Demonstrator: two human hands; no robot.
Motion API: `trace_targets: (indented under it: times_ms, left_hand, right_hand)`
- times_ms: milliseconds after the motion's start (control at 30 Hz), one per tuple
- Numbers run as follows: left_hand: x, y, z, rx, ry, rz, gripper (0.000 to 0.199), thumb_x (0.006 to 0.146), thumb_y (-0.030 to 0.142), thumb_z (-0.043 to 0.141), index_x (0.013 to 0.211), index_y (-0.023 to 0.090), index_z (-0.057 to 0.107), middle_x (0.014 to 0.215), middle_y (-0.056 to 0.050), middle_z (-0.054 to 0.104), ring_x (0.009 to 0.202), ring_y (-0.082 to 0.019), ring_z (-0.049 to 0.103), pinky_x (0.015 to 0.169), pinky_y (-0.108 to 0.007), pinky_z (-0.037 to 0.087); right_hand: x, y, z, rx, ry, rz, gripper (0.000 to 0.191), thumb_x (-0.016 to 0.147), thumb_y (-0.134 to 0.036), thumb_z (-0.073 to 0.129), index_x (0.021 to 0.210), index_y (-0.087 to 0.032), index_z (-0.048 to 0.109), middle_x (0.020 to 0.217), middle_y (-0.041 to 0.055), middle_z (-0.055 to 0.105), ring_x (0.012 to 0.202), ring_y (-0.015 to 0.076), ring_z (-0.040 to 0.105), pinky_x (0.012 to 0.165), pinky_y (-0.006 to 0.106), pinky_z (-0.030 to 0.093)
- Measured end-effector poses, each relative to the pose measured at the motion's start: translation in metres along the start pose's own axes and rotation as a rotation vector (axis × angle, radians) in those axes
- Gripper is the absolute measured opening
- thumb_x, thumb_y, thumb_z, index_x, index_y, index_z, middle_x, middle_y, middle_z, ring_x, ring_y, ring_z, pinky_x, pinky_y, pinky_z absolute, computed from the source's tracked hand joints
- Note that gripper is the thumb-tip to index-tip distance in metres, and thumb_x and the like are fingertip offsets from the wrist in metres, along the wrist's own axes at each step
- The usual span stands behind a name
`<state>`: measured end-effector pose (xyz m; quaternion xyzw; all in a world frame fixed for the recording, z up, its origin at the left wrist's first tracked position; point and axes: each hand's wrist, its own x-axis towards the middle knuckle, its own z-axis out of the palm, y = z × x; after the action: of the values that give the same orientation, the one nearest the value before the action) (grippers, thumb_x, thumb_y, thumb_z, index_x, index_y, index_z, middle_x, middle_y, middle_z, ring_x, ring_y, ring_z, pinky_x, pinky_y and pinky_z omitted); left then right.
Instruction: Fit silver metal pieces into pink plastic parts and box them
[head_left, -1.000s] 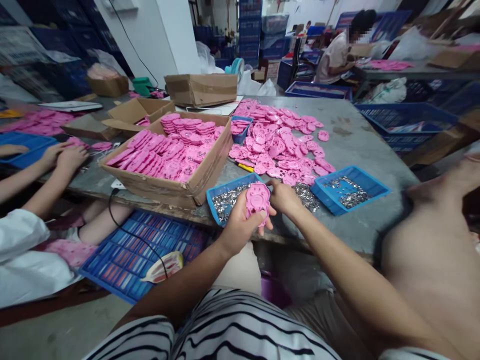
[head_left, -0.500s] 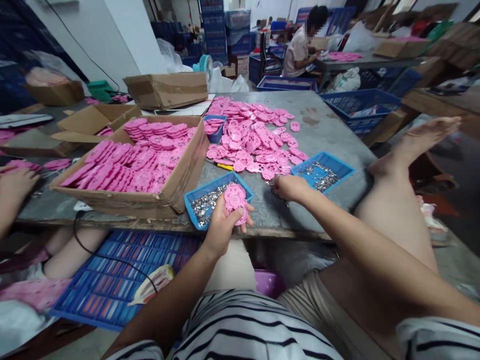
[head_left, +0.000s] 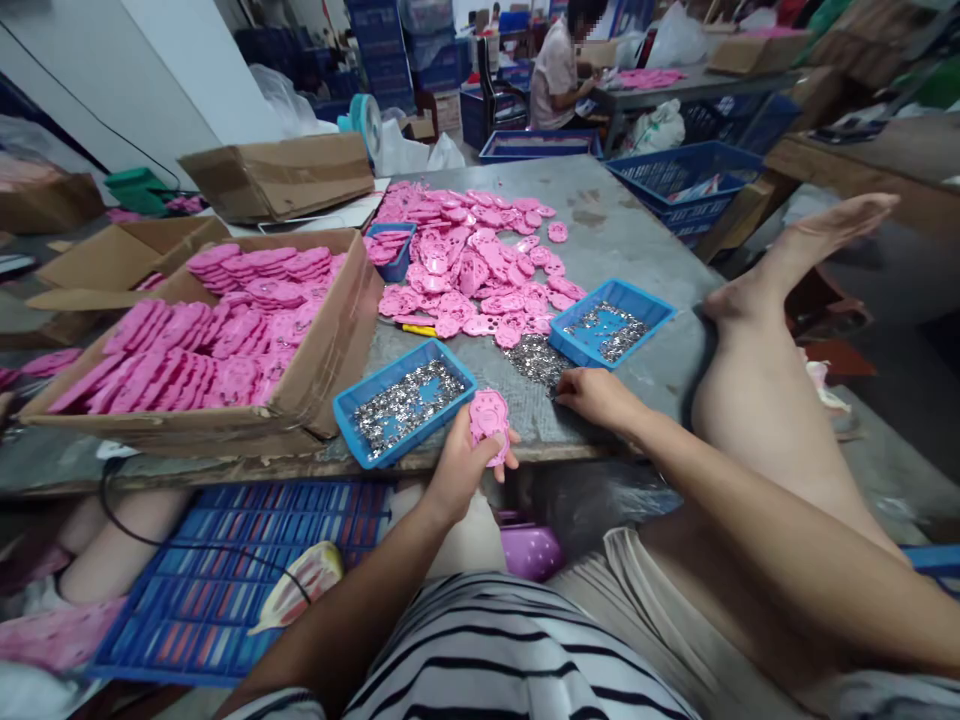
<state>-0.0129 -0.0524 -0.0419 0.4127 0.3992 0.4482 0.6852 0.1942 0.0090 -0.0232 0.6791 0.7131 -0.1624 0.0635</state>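
Note:
A pink plastic piece (head_left: 489, 418) with a moulded, scalloped outline is gripped in my left hand (head_left: 459, 462), thumb on its face, just past the table's front edge. My right hand (head_left: 596, 397) is at the near side of a loose pile of small metal parts (head_left: 536, 358), its fingers pinched together; whatever sits between the fingertips is too small to name. Left of the held piece stands a blue tray (head_left: 352, 400) with small metal parts in it. A second blue tray (head_left: 660, 318) with similar parts lies beyond my right hand.
Many pink pieces (head_left: 472, 270) are heaped across the grey table (head_left: 592, 240). A cardboard box (head_left: 352, 320) packed with rows of them stands on the left. Near the heap lie a yellow-handled tool (head_left: 418, 329) and a small blue bin (head_left: 397, 265). A bare leg rests along the right side.
The camera view has shifted, sliding the scene leftward. My right hand has drawn back toward the table's near edge, uncovering the metal pile. My left hand still holds the pink piece.

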Motion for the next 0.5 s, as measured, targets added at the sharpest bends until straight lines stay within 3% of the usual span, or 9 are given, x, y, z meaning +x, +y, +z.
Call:
trace_targets:
  times_ms: [200,300,400,500]
  left_hand:
    - [0.010,0.000,0.014,0.016,-0.004,-0.007,0.043,0.069,0.027,0.064,0.106,0.016,0.045,0.080,-0.004,0.068,0.051,-0.011,0.059,0.040,-0.020,0.040]
    - [0.017,0.001,0.018,0.028,0.004,0.004,0.044,0.068,0.027,0.064,0.106,0.016,0.044,0.080,-0.003,0.068,0.050,-0.011,0.059,0.039,-0.020,0.039]
    - [0.025,0.003,0.022,0.037,0.034,0.008,0.043,0.067,0.027,0.063,0.104,0.017,0.044,0.079,-0.002,0.068,0.049,-0.011,0.060,0.038,-0.020,0.039]
    - [0.034,0.006,0.025,0.018,0.068,-0.009,0.041,0.065,0.025,0.061,0.101,0.017,0.044,0.077,-0.002,0.067,0.049,-0.012,0.060,0.038,-0.020,0.039]
  right_hand:
    - [-0.002,-0.009,0.016,-0.035,0.105,-0.023,0.026,0.089,-0.018,0.043,0.101,-0.016,0.067,0.113,0.0135,0.067,0.095,0.0249,0.066,0.070,0.029,0.044]
    - [0.002,-0.007,0.014,0.184,0.117,0.015,0.020,0.085,-0.013,0.049,0.091,-0.016,0.067,0.110,0.0150,0.068,0.096,0.0242,0.065,0.073,0.027,0.043]
    - [0.007,-0.002,0.009,0.437,0.124,0.068,0.012,0.083,-0.012,0.052,0.080,-0.016,0.063,0.088,0.0108,0.072,0.084,0.0195,0.066,0.069,0.024,0.043]
    - [0.008,0.000,0.007,0.599,0.099,0.089,0.015,0.086,-0.015,0.049,0.074,-0.018,0.057,0.055,0.0008,0.061,0.052,0.0130,0.058,0.053,0.022,0.041]
